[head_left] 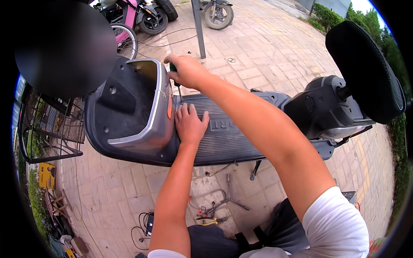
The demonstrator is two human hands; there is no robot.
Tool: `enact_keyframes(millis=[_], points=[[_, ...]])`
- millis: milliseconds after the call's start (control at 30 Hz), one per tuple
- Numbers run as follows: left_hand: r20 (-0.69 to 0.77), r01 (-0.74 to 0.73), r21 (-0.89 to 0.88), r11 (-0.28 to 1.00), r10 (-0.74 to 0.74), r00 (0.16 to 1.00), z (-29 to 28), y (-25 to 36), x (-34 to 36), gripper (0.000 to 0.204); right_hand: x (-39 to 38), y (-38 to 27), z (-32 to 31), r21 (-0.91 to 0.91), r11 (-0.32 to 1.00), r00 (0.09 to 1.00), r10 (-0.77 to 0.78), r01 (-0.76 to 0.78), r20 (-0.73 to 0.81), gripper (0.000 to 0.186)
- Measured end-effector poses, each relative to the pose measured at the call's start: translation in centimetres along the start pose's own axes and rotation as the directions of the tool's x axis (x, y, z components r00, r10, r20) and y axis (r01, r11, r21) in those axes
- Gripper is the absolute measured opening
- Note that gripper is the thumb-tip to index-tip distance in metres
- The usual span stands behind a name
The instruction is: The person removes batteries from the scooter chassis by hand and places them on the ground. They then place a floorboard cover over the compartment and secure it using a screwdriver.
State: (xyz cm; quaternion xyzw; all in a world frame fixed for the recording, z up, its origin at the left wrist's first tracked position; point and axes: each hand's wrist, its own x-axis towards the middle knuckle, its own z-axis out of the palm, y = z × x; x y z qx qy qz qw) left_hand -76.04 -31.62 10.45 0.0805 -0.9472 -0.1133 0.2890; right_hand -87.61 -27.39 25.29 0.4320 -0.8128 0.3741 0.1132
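Note:
An electric scooter lies crosswise before me, with a ribbed dark footboard (254, 142) in the middle and a grey and black front shell (161, 122) at the left. My right hand (189, 73) is closed round the dark handle of a screwdriver (180, 91), whose thin shaft points down to the footboard's far left corner. Close to the tip, my left hand (191, 127) rests on the footboard beside the shell, fingers stretched and thumb apart. Its fingertips hide the exact spot where the tip meets the board.
Below the scooter, a cross-shaped wheel wrench (229, 189) and yellow-handled pliers (208, 222) lie on the paving. A black adapter with cable (150, 224) is left of them. The scooter's black seat (365, 73) rises at right. Beyond stand a metal post (198, 32) and parked scooters (152, 19).

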Motion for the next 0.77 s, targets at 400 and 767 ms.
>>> enact_keyframes(millis=[400,767], points=[[-0.158,-0.087,-0.193,0.977,0.057,0.986,0.2,-2.1,-0.4,0.035,-18.0,-6.0,-12.8,0.074,0.977,0.978,0.194,-0.200,0.081,0.037],[0.793,0.783,-0.594,0.186,0.298,0.531,-8.8,10.8,-8.9,0.050,-35.0,-7.4,-4.5,0.449,0.839,0.376,-0.327,-0.307,0.867,0.041]])
